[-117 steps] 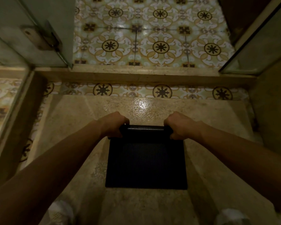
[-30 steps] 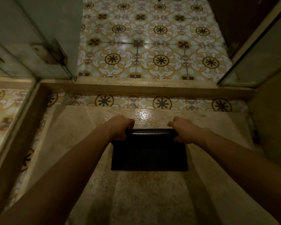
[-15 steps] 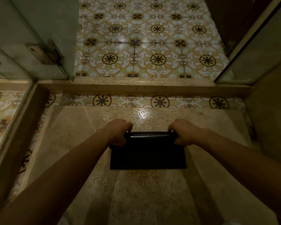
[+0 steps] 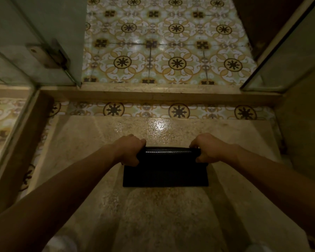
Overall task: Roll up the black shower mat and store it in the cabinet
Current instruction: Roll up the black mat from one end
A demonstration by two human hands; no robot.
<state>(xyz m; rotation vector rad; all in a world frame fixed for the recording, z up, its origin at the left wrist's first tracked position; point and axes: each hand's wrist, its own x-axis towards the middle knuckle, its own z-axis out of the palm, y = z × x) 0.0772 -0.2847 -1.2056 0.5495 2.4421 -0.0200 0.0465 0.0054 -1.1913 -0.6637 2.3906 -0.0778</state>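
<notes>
The black shower mat (image 4: 165, 174) lies on the beige stone shower floor (image 4: 153, 215), its far part wound into a thick roll and a short flat strip still spread out toward me. My left hand (image 4: 128, 151) grips the roll's left end. My right hand (image 4: 206, 149) grips its right end. Both forearms reach in from the bottom corners. No cabinet is in view.
A raised stone curb (image 4: 153, 94) crosses the shower entrance, with patterned floor tiles (image 4: 171, 51) beyond it. A glass door with a metal hinge (image 4: 47, 57) stands at the left, a glass panel (image 4: 289, 51) at the right. Walls close in on both sides.
The roll has grown thicker and moved toward me over the past seconds, and the flat strip of mat has shrunk. Both hands have stayed on the roll's ends.
</notes>
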